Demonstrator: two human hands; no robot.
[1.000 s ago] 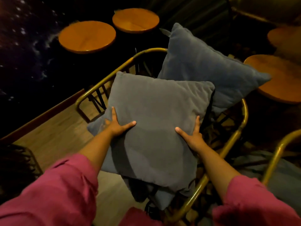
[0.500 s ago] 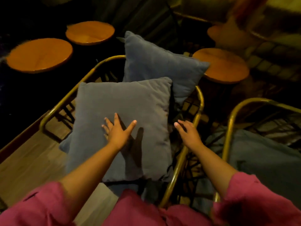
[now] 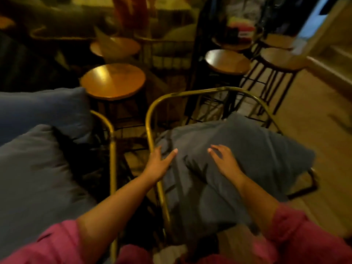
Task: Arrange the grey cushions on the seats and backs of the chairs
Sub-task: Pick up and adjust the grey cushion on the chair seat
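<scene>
We see 2 hands over the grey cushion [image 3: 238, 159] lying crumpled in the brass-framed chair [image 3: 150, 119] at centre right. Left hand [image 3: 159, 164], grip wide, fingers spread, rests at the cushion's left edge beside the frame. Right hand [image 3: 224, 161], grip wide, palm down on the cushion's middle. 2 more cushions [image 3: 34, 178] sit in the neighbouring chair at the left edge. Round wooden stool [image 3: 112, 80] stands behind, upper centre.

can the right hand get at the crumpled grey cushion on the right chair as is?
Probably yes. The right hand is open, already over the grey cushion lying on the brass-framed chair, nothing between them. The left hand is at its left edge.
</scene>
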